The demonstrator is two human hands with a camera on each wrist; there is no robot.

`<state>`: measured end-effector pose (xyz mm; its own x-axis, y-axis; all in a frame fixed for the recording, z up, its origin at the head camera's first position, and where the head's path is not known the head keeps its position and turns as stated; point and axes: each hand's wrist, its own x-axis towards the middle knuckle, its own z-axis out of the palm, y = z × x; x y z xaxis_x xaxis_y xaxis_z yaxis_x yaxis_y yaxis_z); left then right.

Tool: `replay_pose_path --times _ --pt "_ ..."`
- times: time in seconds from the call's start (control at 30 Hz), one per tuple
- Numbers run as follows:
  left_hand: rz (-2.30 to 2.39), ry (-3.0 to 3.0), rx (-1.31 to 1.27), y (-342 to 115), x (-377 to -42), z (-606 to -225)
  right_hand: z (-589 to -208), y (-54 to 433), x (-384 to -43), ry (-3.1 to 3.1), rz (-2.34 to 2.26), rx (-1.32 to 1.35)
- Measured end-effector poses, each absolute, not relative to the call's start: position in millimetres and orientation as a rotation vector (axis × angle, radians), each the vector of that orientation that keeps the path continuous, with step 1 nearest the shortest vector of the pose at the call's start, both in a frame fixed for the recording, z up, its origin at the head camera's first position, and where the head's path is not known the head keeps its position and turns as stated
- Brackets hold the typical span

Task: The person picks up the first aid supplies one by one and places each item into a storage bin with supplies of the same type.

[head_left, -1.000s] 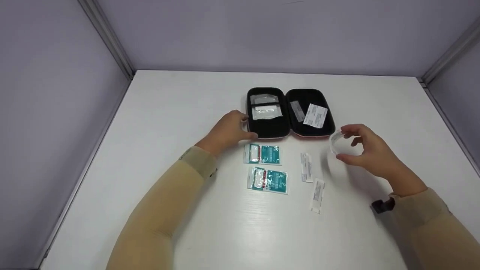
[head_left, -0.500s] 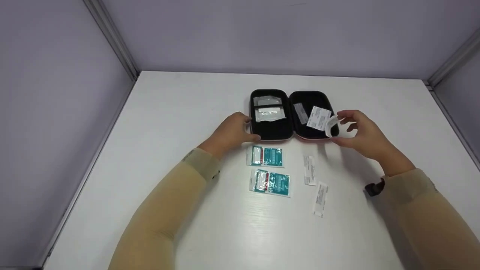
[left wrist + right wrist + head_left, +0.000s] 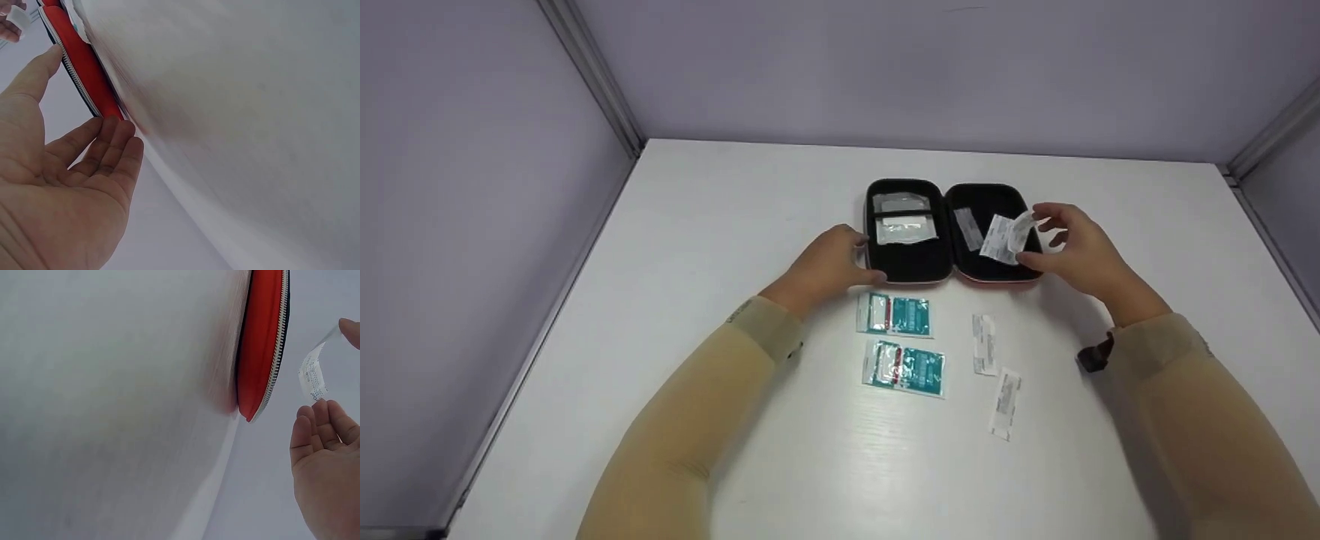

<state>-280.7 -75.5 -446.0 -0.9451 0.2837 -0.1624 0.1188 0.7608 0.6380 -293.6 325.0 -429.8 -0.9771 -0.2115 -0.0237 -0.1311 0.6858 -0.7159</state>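
The left hand, loosely spread, touches the case at its near left corner, maybe to keep it still. The right hand pinches a strip by its ends, so it bends, above the right half. A thin pack and white card lie there; clear packs sit on the left under a band

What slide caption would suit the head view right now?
Left hand touches the open case; right hand holds a bent white strip above its right half.
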Motion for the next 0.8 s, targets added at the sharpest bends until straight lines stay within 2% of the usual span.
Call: replay_pose_path --times 0.8 --pt "0.927 2.720 0.355 -69.3 -271.8 -444.0 -429.3 320.9 -305.0 2.739 -0.962 -0.277"
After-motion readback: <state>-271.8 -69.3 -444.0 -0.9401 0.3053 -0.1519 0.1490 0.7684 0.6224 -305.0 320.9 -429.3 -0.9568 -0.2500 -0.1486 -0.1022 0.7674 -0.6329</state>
